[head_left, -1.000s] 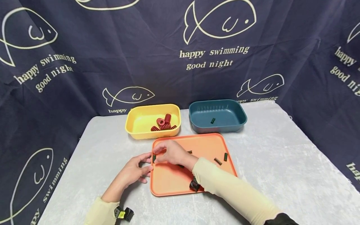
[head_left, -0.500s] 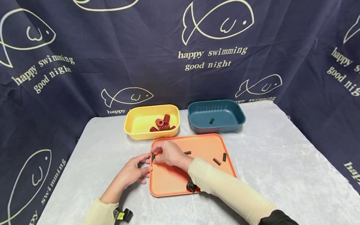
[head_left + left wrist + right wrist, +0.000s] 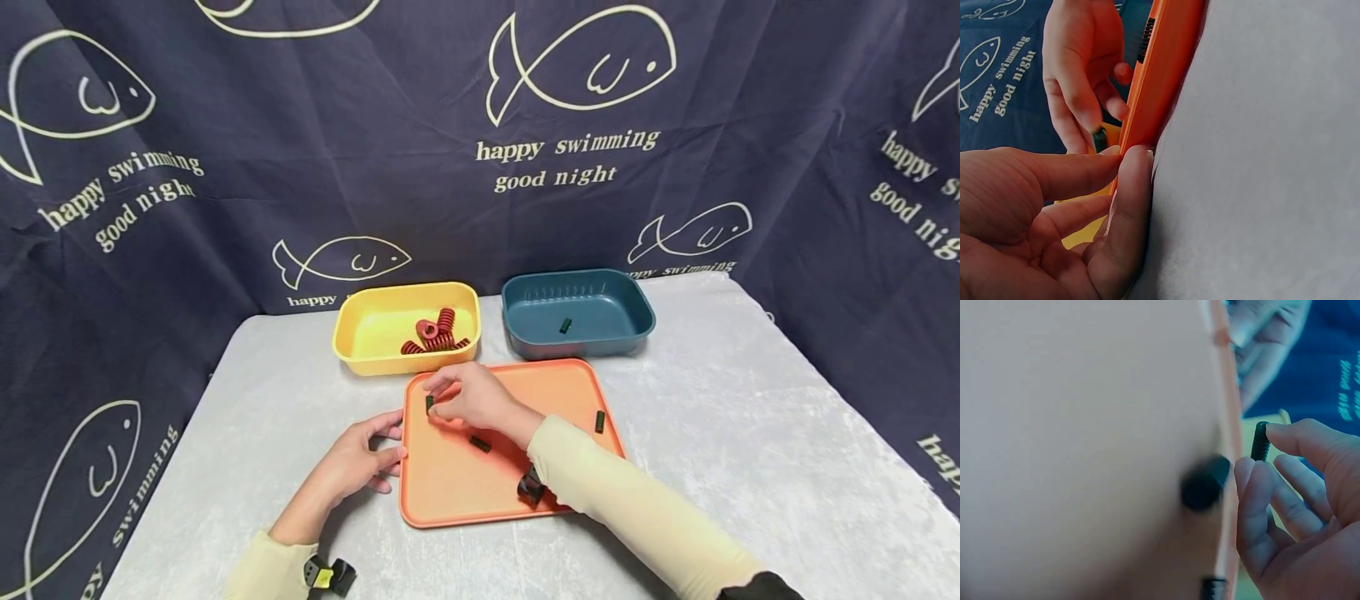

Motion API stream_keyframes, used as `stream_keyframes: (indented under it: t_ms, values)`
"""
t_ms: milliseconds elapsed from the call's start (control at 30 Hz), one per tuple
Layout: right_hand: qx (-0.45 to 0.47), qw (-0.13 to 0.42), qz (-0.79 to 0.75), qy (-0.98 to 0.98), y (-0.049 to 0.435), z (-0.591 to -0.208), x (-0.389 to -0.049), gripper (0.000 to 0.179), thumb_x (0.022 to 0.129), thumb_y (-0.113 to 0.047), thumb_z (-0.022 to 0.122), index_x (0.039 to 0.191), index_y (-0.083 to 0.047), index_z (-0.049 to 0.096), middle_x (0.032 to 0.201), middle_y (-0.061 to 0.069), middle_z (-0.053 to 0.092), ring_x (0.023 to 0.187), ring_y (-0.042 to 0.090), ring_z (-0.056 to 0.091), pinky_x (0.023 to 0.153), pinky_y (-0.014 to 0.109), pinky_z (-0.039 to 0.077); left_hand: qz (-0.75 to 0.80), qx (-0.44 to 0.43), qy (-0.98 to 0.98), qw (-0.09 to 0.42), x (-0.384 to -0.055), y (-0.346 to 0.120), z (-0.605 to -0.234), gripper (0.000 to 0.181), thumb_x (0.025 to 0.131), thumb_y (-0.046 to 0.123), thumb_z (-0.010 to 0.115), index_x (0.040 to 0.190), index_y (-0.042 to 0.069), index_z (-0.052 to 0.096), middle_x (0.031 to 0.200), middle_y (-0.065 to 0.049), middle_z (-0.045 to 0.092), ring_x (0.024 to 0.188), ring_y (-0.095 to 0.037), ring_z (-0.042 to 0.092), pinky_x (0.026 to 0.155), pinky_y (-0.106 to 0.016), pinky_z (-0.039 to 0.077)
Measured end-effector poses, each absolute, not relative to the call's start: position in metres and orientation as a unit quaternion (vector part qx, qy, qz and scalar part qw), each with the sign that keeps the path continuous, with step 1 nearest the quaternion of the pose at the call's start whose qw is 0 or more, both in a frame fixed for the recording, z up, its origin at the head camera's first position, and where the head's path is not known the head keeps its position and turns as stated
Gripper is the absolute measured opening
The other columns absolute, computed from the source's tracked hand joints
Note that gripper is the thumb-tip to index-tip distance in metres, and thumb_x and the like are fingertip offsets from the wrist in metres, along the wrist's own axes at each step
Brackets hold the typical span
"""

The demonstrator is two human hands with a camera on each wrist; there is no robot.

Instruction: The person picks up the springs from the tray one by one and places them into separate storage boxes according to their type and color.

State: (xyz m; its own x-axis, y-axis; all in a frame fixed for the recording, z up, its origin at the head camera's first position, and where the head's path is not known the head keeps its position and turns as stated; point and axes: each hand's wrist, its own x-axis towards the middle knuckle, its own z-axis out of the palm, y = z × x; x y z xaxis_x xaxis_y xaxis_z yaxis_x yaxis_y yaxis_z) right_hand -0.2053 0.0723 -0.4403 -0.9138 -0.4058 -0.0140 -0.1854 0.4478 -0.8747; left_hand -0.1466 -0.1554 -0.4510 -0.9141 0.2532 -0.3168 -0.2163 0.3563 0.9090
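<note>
My right hand (image 3: 483, 402) pinches a dark green coil spring (image 3: 430, 405) between thumb and fingertips, over the upper left part of the orange tray (image 3: 450, 496). Seen from the right wrist, the spring (image 3: 1260, 442) is upright between thumb and index finger. My left hand (image 3: 348, 458) holds the tray's left edge; in the left wrist view its thumb and fingers (image 3: 1132, 212) pinch the rim. Another dark spring (image 3: 480, 444) lies mid-tray, and a further one (image 3: 600, 422) lies near the right rim. My right forearm hides part of the tray.
Behind the tray stand a yellow bin (image 3: 367, 364) with several red springs (image 3: 438, 331) and a dark blue bin (image 3: 577, 346) with one dark spring (image 3: 566, 326). A navy fish-print curtain (image 3: 420, 167) encloses the grey-covered table (image 3: 750, 433).
My right hand has picked the dark spring away from the tray's left rim and moved it slightly right and back. The left hand keeps its place on the tray edge.
</note>
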Motion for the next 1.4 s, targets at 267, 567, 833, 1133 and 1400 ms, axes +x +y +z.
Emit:
stream_keyframes:
  t_ms: [267,567,833,1133,1400]
  values:
    - [-0.152,0.099,-0.560,0.808,0.108,-0.423,-0.208,0.031,0.086,-0.007,0.080,0.116,-0.007,0.076,0.104,0.005,0.073,0.073,0.033,0.071,0.056,0.046,0.062,0.565,-0.002,0.800,0.200,-0.147,-0.154,-0.453,0.059,0.093,-0.010,0.068,0.149,0.002,0.052,0.121,-0.015,0.058,0.073,-0.024,0.072,0.052,-0.041,0.061]
    - [-0.125,0.052,-0.569,0.811,0.158,-0.380,-0.221,0.037,0.086,-0.008,0.082,0.122,-0.008,0.074,0.111,0.012,0.074,0.082,0.029,0.072,0.058,0.041,0.061,0.565,0.008,0.800,0.201,-0.146,-0.154,-0.452,0.060,0.094,-0.009,0.067,0.150,0.001,0.050,0.122,-0.016,0.057,0.073,-0.024,0.071,0.051,-0.041,0.061]
    - [-0.077,0.033,-0.558,0.825,0.215,-0.369,-0.253,0.048,0.088,-0.016,0.083,0.132,-0.005,0.068,0.121,0.015,0.072,0.089,0.035,0.074,0.060,0.042,0.062,0.564,0.015,0.801,0.200,-0.145,-0.155,-0.450,0.060,0.094,-0.007,0.069,0.150,0.000,0.049,0.124,-0.017,0.058,0.073,-0.025,0.072,0.051,-0.042,0.061]
    - [-0.029,-0.027,-0.459,0.887,0.265,-0.391,-0.284,0.041,0.090,-0.013,0.081,0.127,0.000,0.070,0.117,0.019,0.072,0.109,0.030,0.067,0.097,0.041,0.054,0.562,0.007,0.802,0.202,-0.145,-0.154,-0.450,0.060,0.094,-0.007,0.068,0.150,0.002,0.050,0.123,-0.017,0.058,0.073,-0.024,0.071,0.051,-0.041,0.061]
    - [0.010,-0.037,-0.374,0.927,0.283,-0.411,-0.291,0.035,0.088,-0.015,0.082,0.118,0.000,0.075,0.105,0.015,0.075,0.101,0.034,0.067,0.093,0.050,0.054,0.561,-0.008,0.804,0.195,-0.146,-0.152,-0.452,0.060,0.093,-0.008,0.069,0.149,0.004,0.053,0.121,-0.015,0.059,0.072,-0.023,0.071,0.051,-0.040,0.061]
